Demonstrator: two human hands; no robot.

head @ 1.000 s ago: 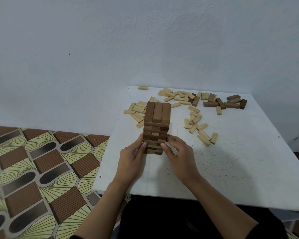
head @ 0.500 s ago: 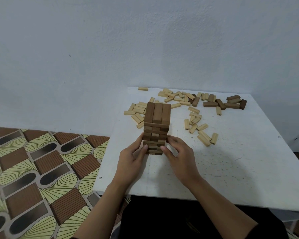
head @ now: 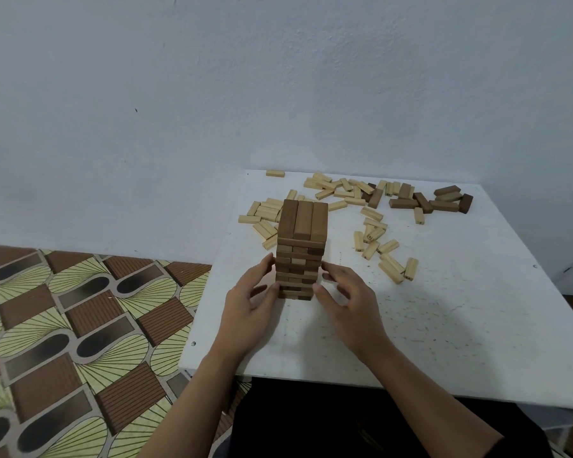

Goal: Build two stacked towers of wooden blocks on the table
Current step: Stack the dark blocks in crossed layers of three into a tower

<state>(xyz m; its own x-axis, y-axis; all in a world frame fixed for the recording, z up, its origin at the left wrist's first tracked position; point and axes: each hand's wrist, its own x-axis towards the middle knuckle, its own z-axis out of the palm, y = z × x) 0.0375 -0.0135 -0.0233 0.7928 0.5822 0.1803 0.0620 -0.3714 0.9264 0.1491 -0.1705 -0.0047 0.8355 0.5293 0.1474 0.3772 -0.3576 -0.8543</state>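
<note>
A tower of dark brown wooden blocks [head: 301,239] stands upright on the white table [head: 444,325], several layers high, with three blocks side by side on top. My left hand [head: 250,307] touches the tower's lower left side with straight fingers. My right hand [head: 349,300] rests against its lower right side, fingers nearly straight. Light wooden blocks [head: 341,193] lie scattered behind the tower. More light blocks [head: 382,251] lie to its right. A small heap of dark blocks [head: 434,201] sits at the far right.
The table stands in a corner against a pale wall [head: 278,77]. Its left edge [head: 199,312] drops to a patterned brown and yellow floor [head: 63,325]. The near edge is just above my dark lap [head: 311,421].
Both hands have stayed at the base of the tower, shifting only slightly along its sides. The tower has not moved.
</note>
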